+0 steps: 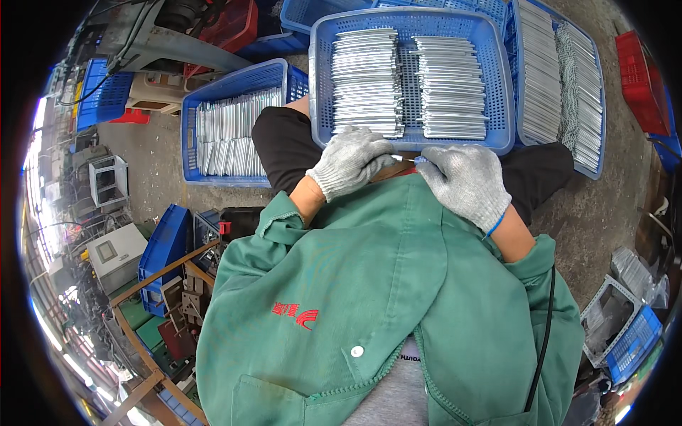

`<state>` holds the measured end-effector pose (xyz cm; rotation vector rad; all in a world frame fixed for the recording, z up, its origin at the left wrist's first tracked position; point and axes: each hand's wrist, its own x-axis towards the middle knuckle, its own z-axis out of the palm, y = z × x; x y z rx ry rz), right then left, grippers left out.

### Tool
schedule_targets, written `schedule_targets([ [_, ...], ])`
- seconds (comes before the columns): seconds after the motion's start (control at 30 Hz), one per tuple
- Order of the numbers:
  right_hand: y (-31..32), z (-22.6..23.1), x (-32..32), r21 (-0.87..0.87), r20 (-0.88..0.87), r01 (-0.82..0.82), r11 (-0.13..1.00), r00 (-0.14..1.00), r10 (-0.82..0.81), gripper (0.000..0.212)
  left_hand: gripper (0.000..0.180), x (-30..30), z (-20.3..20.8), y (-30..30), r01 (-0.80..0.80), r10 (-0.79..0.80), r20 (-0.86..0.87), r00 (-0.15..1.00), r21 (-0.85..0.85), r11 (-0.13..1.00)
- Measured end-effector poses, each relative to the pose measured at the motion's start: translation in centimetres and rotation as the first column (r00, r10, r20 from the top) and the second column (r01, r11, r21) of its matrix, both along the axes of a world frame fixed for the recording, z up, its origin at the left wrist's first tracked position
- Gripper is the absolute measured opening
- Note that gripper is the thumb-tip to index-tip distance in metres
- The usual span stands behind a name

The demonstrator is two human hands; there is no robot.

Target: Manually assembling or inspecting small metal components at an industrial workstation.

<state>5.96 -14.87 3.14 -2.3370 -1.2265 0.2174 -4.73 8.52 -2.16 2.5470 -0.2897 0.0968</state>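
My left hand (353,160), in a grey knitted glove, is closed with a small silvery-white rod end (396,157) sticking out from its fingertips. Facing it, my right hand (465,183), gloved likewise, is closed around a small blue-handled tool (420,160) with a thin metal shaft pointing at that rod. The two tips meet or nearly meet; I cannot tell which. Both hands are at the near rim of a blue plastic basket (406,145), which holds two stacks of silvery metal rods (366,85). Most of the tool's handle is hidden in the glove.
To the left stands another blue basket (189,145) of metal rods. At the right a long blue basket (595,160) holds more rods and a strip of grey mesh-like material (567,85). A red crate (636,85) lies farther right. Machine parts (188,305) and a grey box (117,252) are at lower left.
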Motion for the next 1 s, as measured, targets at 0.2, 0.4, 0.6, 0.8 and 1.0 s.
schedule_targets([
  [0.2, 0.2, -0.3, 0.1, -0.044, 0.06, 0.001, 0.999, 0.998, 0.001, 0.023, 0.022, 0.1, 0.0, -0.5, 0.018, -0.017, 0.065, 0.998, -0.024, 1.0],
  [0.4, 0.4, 0.4, 0.0, -0.116, -0.014, -0.008, 0.993, 1.0, 0.006, 0.02, 0.022, 0.1, 0.0, -0.9, -0.028, 0.025, 0.107, 0.994, 0.029, 0.999],
  [0.6, 0.6, 0.3, 0.4, -0.114, -0.036, 0.053, 0.992, 0.998, -0.057, 0.019, 0.022, 0.4, 0.8, -1.0, -0.029, 0.017, 0.138, 0.99, 0.084, 0.996],
  [0.8, 0.1, -0.7, -0.1, -0.119, -0.029, -0.034, 0.992, 0.999, 0.031, 0.019, 0.021, 0.0, -0.1, -1.3, -0.063, 0.054, 0.131, 0.99, 0.063, 0.996],
  [1.0, 0.9, 1.2, 0.9, -0.16, -0.156, 0.026, 0.987, 0.986, -0.052, 0.02, 0.021, 0.2, 0.4, -1.2, -0.055, 0.04, 0.143, 0.989, 0.102, 0.993],
])
